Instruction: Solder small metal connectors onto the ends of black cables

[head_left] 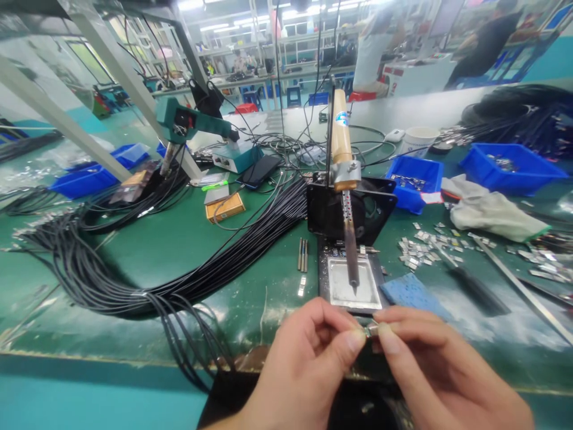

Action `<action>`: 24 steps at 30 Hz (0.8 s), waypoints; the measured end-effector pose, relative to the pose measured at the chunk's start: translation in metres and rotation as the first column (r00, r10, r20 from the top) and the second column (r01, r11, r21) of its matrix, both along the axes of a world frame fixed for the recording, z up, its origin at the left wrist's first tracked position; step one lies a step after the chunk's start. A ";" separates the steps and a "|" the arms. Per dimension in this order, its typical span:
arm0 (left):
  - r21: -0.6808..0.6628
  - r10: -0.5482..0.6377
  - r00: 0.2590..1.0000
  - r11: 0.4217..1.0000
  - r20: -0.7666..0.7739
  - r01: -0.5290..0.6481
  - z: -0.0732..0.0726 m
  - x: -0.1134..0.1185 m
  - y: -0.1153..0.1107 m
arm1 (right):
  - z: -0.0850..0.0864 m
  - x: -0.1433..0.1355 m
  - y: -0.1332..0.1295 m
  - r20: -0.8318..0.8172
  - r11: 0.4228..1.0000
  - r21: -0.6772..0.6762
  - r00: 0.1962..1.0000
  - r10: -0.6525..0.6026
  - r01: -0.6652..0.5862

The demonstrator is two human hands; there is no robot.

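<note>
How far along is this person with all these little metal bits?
Possibly done: the cables bundled at the left, with metal ends, though I can't tell whether they're finished. In hand: a small metal piece between the left hand and right hand. Likely left: the loose metal pieces scattered beyond the blue pad.

In front of you, a dark phone [261, 172] lies near a small orange box [225, 209]. On your right there are a white cup [417, 144] and a pale glove [496, 216] (rather crumpled); farther away is one person in white [371, 54].
</note>
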State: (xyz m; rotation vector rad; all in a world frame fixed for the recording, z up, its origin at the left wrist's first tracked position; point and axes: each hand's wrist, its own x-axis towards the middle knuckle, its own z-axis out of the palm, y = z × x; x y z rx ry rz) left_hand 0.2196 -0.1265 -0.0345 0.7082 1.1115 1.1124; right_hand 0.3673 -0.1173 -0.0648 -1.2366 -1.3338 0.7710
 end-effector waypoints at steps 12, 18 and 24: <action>-0.100 -0.192 0.980 0.977 -0.049 0.186 0.013 -0.007 -0.004 | -0.002 0.004 -0.007 0.040 0.990 0.120 0.996 0.075 -0.079; -0.101 -0.105 0.993 0.989 0.048 0.109 0.008 -0.002 -0.009 | -0.004 0.005 -0.009 0.039 0.988 0.140 0.998 0.055 -0.060; -0.066 -0.037 0.982 0.997 0.186 0.050 -0.001 0.005 -0.015 | -0.010 0.000 -0.013 -0.048 0.988 0.149 0.997 0.054 -0.046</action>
